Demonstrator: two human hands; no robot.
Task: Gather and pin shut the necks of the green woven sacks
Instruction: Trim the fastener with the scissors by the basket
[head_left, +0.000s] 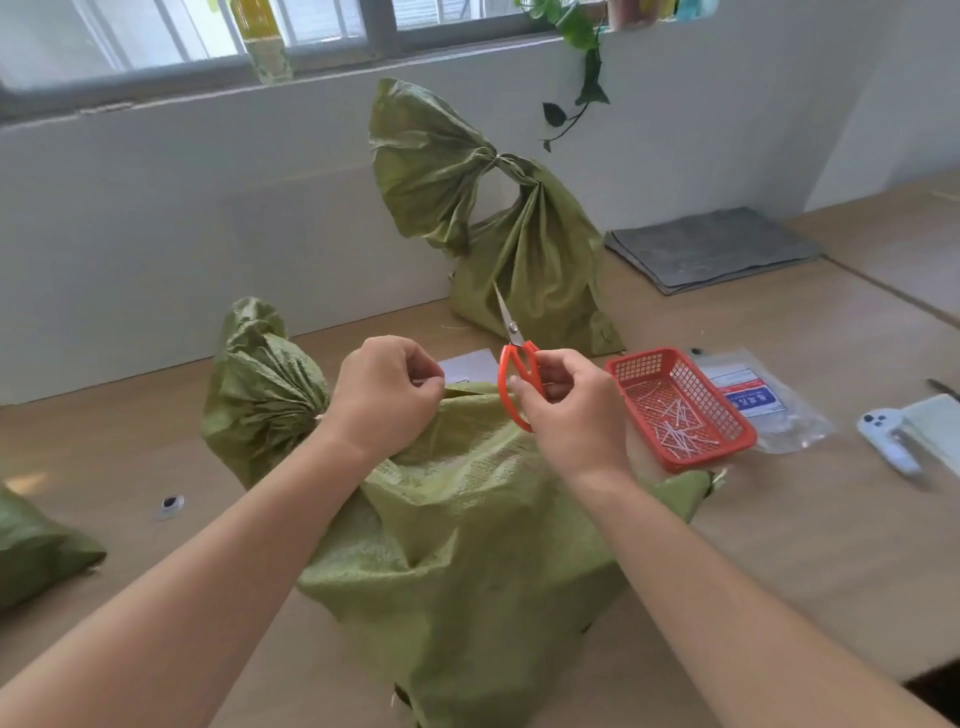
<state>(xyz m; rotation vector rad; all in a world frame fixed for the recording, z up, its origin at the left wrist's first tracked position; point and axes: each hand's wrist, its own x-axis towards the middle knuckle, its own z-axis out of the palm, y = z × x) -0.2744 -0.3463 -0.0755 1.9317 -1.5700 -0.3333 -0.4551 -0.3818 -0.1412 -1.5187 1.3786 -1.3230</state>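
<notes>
Left hand (387, 395) pinches a thin white tie (418, 383), right hand (571, 410) grips scissors (506, 387); advise trimming clear of the sack (467, 519) weave.

This is looking like a plain work room where things are being packed. A long wooden table (779, 545) is standing against a white wall (156, 234), under a window (311, 26). Green woven sacks (519, 249) are sitting on the table, some with their necks bunched shut. A red basket (714, 456) is holding thin white pins (675, 415). Orange scissors (506, 374) are being held over the table. A clear plastic packet (779, 415) and a folded grey cloth (711, 249) are lying nearby. A leafy plant (582, 31) is hanging down from the window ledge, and a bottle (265, 47) is standing there too.
</notes>
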